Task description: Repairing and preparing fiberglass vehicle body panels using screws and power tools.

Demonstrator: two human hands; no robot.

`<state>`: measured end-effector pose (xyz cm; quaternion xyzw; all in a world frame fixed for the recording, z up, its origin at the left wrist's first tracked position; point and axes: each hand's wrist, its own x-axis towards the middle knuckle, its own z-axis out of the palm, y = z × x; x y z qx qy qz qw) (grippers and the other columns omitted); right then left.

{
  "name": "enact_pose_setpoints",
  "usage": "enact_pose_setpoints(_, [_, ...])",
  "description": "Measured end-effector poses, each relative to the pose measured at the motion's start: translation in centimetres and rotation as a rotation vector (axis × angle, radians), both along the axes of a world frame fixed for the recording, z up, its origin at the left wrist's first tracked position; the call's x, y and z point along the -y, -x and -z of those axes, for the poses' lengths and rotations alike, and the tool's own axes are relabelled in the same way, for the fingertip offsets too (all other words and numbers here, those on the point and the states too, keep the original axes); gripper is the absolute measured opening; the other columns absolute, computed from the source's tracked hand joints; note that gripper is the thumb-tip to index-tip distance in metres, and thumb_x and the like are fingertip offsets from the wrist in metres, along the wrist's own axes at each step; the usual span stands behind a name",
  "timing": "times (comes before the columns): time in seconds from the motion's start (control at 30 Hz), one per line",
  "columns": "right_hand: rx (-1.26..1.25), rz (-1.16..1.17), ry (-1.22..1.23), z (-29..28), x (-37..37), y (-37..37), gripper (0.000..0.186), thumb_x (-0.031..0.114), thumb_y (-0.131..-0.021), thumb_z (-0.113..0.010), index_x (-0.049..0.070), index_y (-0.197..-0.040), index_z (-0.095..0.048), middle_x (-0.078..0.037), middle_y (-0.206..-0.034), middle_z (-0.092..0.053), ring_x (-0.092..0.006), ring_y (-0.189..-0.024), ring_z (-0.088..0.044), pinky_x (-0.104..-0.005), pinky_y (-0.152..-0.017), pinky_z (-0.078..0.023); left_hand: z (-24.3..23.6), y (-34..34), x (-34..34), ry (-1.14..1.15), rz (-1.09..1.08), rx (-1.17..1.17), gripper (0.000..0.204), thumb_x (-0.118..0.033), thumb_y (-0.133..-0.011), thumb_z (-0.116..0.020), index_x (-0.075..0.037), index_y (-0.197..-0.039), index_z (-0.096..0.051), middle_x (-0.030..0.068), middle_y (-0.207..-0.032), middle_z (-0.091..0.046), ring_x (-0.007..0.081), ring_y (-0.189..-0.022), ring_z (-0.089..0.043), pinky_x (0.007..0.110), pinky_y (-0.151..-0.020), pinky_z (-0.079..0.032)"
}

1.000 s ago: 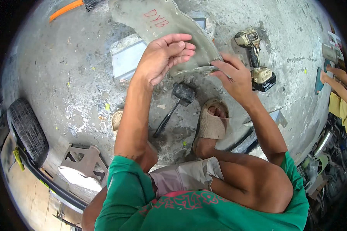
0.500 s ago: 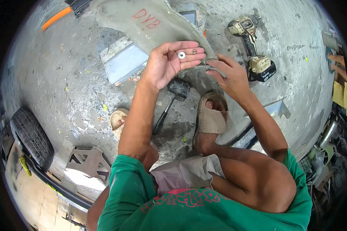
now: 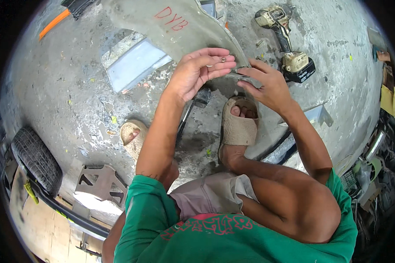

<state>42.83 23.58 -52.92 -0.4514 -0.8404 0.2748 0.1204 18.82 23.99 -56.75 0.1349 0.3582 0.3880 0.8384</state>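
Note:
My left hand [image 3: 191,74] is turned palm up and cupped, its thumb bent over the palm. A small metal nut [image 3: 223,59] rests on its fingers near the tips. The inner palm is partly hidden by the thumb. Just right of it, my right hand [image 3: 269,85] pinches the near edge of a large curved grey panel [image 3: 140,19] between thumb and fingers. Red handwriting marks that panel. Under my left wrist lies a black-headed mallet [image 3: 202,97], partly covered by the forearm.
A cordless power tool [image 3: 289,44] lies right of the panel. Left of my hands is a flat grey rectangular piece [image 3: 138,65]. A tyre [image 3: 36,160] and a cut metal bracket [image 3: 102,184] sit at lower left. Assorted parts [image 3: 372,175] pile along the right rim.
The white washer that lay on my left palm no longer shows. My left thumb and fingers have curled inward. My right hand stays at the panel's edge; the view has shifted slightly.

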Motion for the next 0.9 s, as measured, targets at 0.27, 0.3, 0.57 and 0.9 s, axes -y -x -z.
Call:
enact_pose_setpoints(0.27, [0.024, -0.063, 0.082, -0.9, 0.3, -0.6, 0.041, 0.024, -0.081, -0.079, 0.011, -0.119, -0.068, -0.02, -0.127, -0.062, -0.0371, -0.108, -0.065, -0.0407, -0.09, -0.055, 0.3, -0.1, 0.0, 0.046, 0.002, 0.007, 0.041, -0.01, -0.093, -0.052, 0.014, -0.126, -0.054, 0.03, -0.124, -0.062, 0.0366, -0.116, -0.064, 0.042, -0.102, -0.052])
enact_pose_setpoints(0.3, [0.044, -0.065, 0.082, -1.0, 0.4, -0.6, 0.044, 0.024, -0.081, -0.079, 0.01, -0.121, -0.067, -0.021, -0.128, -0.061, -0.0376, -0.11, -0.064, -0.0414, -0.091, -0.054, 0.4, -0.2, 0.0, 0.035, 0.007, 0.006, 0.042, -0.013, -0.095, -0.05, 0.014, -0.126, -0.053, 0.0306, -0.125, -0.061, 0.0374, -0.116, -0.064, 0.042, -0.102, -0.052])
enact_pose_setpoints(0.57, [-0.017, -0.014, -0.106, -1.4, 0.3, 0.3, 0.043, 0.024, -0.08, -0.08, 0.011, -0.119, -0.068, -0.018, -0.128, -0.062, -0.0347, -0.105, -0.065, -0.041, -0.088, -0.053, -0.1, -0.2, -0.2, 0.104, -0.055, 0.184, 0.056, -0.037, -0.105, -0.042, 0.015, -0.123, -0.054, 0.0296, -0.121, -0.063, 0.0362, -0.112, -0.066, 0.041, -0.097, -0.054])
enact_pose_setpoints(0.9, [-0.153, -0.015, -0.12, -1.3, -2.0, 3.5, 0.023, 0.007, -0.081, -0.071, 0.01, -0.104, -0.072, -0.008, -0.101, -0.068, -0.0294, -0.085, -0.066, -0.037, -0.071, -0.053, -2.5, -0.6, -0.1, -0.049, 0.033, 0.053, 0.052, -0.022, -0.101, -0.043, 0.014, -0.139, -0.041, 0.0287, -0.129, -0.058, 0.0331, -0.119, -0.061, 0.043, -0.108, -0.047])
